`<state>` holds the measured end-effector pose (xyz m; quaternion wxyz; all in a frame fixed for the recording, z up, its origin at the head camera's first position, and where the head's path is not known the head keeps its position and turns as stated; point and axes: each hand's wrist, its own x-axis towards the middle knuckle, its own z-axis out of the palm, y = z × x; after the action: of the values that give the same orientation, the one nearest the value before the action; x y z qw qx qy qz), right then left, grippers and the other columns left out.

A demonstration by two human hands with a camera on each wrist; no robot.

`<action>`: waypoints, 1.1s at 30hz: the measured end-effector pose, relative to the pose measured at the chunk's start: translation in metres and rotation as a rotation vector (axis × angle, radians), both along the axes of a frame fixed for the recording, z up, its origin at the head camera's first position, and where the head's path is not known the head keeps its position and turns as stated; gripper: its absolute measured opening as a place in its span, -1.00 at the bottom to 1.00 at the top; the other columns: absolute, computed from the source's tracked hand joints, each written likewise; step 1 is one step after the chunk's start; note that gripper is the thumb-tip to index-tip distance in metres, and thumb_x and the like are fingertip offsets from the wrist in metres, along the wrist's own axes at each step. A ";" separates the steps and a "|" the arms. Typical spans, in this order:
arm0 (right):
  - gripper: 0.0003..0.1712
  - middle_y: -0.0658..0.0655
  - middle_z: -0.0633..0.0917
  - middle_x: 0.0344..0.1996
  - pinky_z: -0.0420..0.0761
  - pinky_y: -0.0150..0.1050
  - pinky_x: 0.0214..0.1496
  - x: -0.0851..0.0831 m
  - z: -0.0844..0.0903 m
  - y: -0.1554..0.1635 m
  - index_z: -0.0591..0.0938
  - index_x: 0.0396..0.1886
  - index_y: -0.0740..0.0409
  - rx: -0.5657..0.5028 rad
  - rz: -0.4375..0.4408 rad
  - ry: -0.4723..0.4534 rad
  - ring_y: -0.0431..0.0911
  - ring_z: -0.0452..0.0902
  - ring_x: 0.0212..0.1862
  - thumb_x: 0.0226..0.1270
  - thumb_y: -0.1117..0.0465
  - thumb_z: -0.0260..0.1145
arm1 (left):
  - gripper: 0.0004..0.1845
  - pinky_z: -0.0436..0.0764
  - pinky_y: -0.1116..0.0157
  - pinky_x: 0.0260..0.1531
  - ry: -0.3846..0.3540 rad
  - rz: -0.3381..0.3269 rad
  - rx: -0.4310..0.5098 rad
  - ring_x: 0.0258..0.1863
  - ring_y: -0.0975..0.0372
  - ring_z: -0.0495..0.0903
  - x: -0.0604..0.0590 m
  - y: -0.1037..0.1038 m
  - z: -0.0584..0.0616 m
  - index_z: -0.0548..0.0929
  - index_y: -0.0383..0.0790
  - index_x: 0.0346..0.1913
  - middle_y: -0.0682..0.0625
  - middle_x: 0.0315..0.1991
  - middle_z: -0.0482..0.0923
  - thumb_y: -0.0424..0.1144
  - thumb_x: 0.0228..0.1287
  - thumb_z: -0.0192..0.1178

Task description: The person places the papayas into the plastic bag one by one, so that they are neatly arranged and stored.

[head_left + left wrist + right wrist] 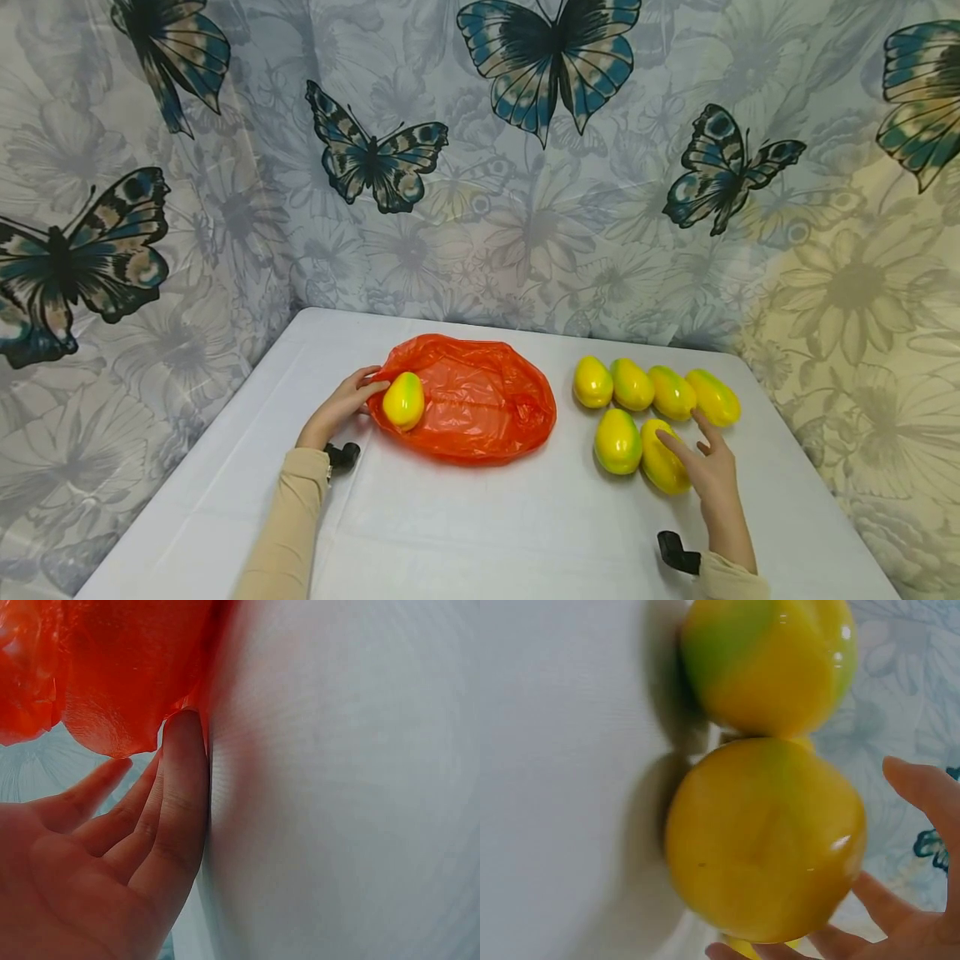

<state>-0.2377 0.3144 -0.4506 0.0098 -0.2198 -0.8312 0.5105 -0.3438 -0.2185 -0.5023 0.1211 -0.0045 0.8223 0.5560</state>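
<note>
A yellow-green mango [403, 401] lies on the left edge of a flat orange plastic bag [480, 398]. My left hand [358, 393] reaches to it from the left, fingertips against the mango and the bag's rim. In the left wrist view the fingers [176, 795] lie straight along the table, one tip touching the orange bag [112, 667]. My right hand [696, 440] hovers with spread fingers over the front right mango [662, 462] of a group of several. The right wrist view shows that mango [765, 840] close up, with the open fingers [926, 791] around it and another mango [769, 664] behind.
A white table [480, 533] carries everything; its edges run close to a butterfly-print curtain [525, 208] at the back and on both sides. The other mangoes [652, 390] lie in a row at the right. Bare tabletop stretches in front of the bag.
</note>
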 end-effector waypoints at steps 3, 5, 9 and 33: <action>0.09 0.26 -0.22 0.58 0.07 0.33 0.44 0.000 -0.005 0.001 -0.16 0.59 -0.09 -0.006 0.017 -0.017 0.35 -0.16 0.52 0.30 -0.19 0.29 | -0.20 0.56 0.37 -0.25 -0.004 0.003 -0.001 0.02 0.06 0.51 -0.001 0.000 0.000 0.11 -0.21 0.50 -0.35 0.45 0.17 0.15 0.39 0.08; 0.09 0.29 -0.22 0.57 0.07 0.32 0.44 0.000 -0.007 0.001 -0.15 0.59 -0.08 -0.008 0.018 -0.022 0.36 -0.15 0.52 0.30 -0.18 0.29 | -0.20 0.56 0.37 -0.26 -0.003 0.003 -0.005 0.01 0.06 0.51 -0.001 0.000 0.001 0.10 -0.21 0.50 -0.35 0.45 0.17 0.15 0.39 0.08; 0.07 0.32 -0.20 0.56 0.07 0.31 0.45 0.001 -0.009 0.000 -0.14 0.59 -0.06 -0.006 0.023 -0.024 0.37 -0.13 0.52 0.31 -0.14 0.30 | -0.22 0.56 0.37 -0.25 -0.006 0.006 -0.006 0.01 0.06 0.50 0.000 0.001 0.002 0.11 -0.20 0.50 -0.34 0.45 0.17 0.13 0.40 0.07; 0.10 0.34 -0.18 0.56 -0.14 0.31 0.49 0.001 -0.017 -0.005 -0.17 0.59 -0.01 0.010 0.078 -0.020 0.33 -0.34 0.55 0.31 -0.07 0.32 | -0.21 0.56 0.38 -0.24 -0.018 0.014 -0.003 0.06 0.03 0.49 0.001 0.001 0.002 0.11 -0.19 0.50 -0.34 0.44 0.18 0.14 0.39 0.08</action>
<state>-0.2367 0.3096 -0.4673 -0.0175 -0.1923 -0.8418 0.5041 -0.3429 -0.2174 -0.5003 0.1248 -0.0154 0.8219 0.5555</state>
